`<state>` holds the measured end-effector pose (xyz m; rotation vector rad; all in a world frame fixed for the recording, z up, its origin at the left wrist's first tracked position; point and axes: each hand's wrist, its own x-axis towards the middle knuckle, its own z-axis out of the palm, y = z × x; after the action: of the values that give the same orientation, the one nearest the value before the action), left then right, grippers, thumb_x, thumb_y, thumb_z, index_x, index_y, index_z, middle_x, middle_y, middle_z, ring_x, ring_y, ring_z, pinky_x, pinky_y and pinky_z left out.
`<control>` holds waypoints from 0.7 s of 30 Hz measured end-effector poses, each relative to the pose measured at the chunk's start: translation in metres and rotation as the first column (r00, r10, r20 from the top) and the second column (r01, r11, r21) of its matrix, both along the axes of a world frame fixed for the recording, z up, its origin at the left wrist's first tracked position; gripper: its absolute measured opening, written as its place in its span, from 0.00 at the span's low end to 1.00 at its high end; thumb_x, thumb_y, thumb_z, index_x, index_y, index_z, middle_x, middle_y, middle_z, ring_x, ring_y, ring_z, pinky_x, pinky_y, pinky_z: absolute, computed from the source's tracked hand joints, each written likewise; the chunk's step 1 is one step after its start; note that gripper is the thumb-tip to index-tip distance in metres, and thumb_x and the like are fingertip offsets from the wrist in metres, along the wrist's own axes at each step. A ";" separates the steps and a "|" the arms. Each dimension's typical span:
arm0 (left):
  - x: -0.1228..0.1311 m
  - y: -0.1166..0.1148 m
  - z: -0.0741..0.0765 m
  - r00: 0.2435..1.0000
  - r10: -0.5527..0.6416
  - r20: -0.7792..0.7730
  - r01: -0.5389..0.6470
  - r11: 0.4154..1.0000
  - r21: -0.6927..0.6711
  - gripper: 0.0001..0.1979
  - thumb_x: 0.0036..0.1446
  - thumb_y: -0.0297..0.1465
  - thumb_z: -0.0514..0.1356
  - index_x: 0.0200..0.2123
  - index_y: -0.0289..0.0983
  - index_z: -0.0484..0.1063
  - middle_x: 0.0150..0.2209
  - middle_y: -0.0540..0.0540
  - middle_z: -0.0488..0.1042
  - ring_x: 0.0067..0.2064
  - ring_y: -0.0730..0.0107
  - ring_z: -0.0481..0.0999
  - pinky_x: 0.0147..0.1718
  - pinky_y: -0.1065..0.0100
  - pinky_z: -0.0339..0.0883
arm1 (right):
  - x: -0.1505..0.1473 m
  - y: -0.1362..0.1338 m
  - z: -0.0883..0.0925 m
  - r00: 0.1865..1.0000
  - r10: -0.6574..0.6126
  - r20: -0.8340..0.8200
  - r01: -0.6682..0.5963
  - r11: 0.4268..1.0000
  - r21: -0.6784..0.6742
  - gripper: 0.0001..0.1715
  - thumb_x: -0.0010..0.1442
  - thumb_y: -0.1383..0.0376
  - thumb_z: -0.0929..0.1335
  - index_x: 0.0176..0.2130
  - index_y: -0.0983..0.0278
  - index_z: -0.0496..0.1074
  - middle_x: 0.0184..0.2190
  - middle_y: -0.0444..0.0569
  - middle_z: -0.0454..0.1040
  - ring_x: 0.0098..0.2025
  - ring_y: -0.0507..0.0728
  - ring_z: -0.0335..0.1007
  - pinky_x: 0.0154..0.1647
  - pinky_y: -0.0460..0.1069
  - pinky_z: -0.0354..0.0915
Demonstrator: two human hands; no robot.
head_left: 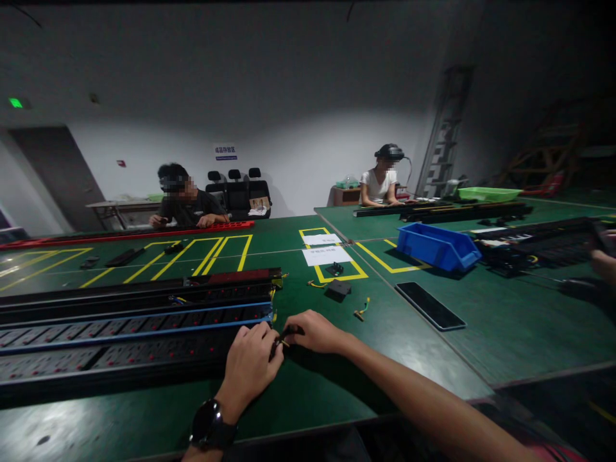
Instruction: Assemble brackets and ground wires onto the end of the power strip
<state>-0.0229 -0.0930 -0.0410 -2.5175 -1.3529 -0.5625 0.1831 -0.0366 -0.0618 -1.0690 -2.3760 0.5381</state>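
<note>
My left hand [253, 362], a dark watch on its wrist, is closed at the right end of the nearest long black strip [158, 353], which has rows of red dots. What its fingers grip is mostly hidden. Close against it, my right hand [312, 332] pinches a small dark curved part [292, 331]. A thin brass-coloured tip shows between both hands. Beyond them lie a small black box-like piece [338, 290], a yellow-green wire with a metal end [362, 310] and another short yellow wire [316, 284].
More long strips [144, 325] lie parallel at left. A phone-like black slab [430, 306], a blue bin [437, 247] and white papers [327, 256] rest on the green table [375, 372]. Two people [185, 199] sit across it. At the right edge another person's hand [604, 263] shows.
</note>
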 end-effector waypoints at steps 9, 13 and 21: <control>-0.001 -0.001 0.002 1.000 -0.008 0.012 0.008 1.000 -0.006 0.08 0.62 0.30 0.56 0.36 0.39 0.76 0.36 0.46 0.75 0.37 0.63 0.72 0.39 0.60 0.59 | 0.000 -0.002 0.002 1.000 0.006 0.002 -0.006 1.000 0.008 0.08 0.60 0.62 0.72 0.41 0.59 0.79 0.30 0.43 0.78 0.30 0.52 0.71 0.29 0.44 0.54; -0.001 -0.002 0.001 0.999 0.007 0.038 -0.007 1.000 0.006 0.07 0.62 0.30 0.56 0.36 0.40 0.75 0.37 0.46 0.75 0.37 0.63 0.72 0.39 0.60 0.59 | -0.001 -0.002 0.002 1.000 -0.002 0.025 0.002 1.000 0.011 0.09 0.60 0.62 0.72 0.43 0.59 0.79 0.31 0.44 0.79 0.31 0.53 0.72 0.30 0.44 0.54; 0.001 -0.002 -0.001 0.999 0.038 0.036 -0.038 0.999 0.017 0.07 0.62 0.32 0.56 0.36 0.40 0.75 0.37 0.46 0.74 0.37 0.62 0.71 0.39 0.59 0.59 | -0.001 -0.003 0.003 0.999 0.002 0.039 -0.004 1.000 0.029 0.10 0.61 0.61 0.72 0.43 0.59 0.79 0.32 0.45 0.79 0.32 0.54 0.73 0.30 0.44 0.54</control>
<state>-0.0219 -0.0946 -0.0421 -2.4737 -1.3992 -0.6110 0.1825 -0.0395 -0.0584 -1.0727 -2.4119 0.4870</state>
